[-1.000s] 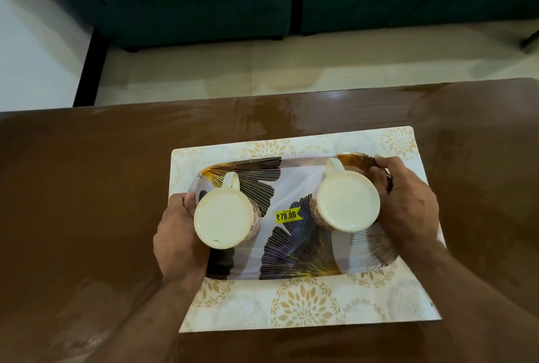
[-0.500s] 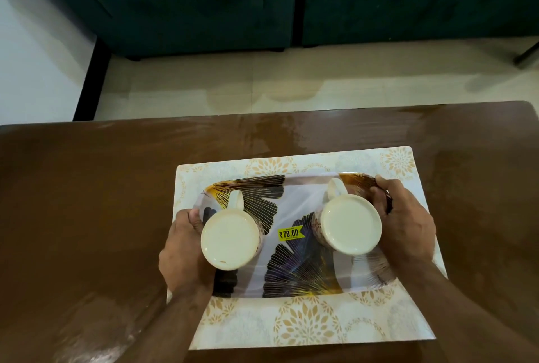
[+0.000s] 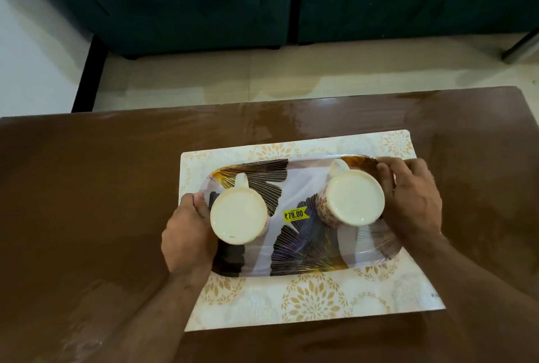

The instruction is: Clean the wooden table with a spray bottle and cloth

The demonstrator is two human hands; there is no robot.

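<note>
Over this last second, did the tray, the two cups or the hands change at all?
No clear change. The left hand and right hand grip the ends of the leaf-patterned oblong tray, which sits on the floral placemat with both upturned cream cups in place. Only the camera view shifted.

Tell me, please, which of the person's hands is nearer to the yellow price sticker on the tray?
Left, narrowly. The left hand grips the tray's left end, just beyond the left cup from the price sticker. The right hand holds the right end, past the right cup.
</note>
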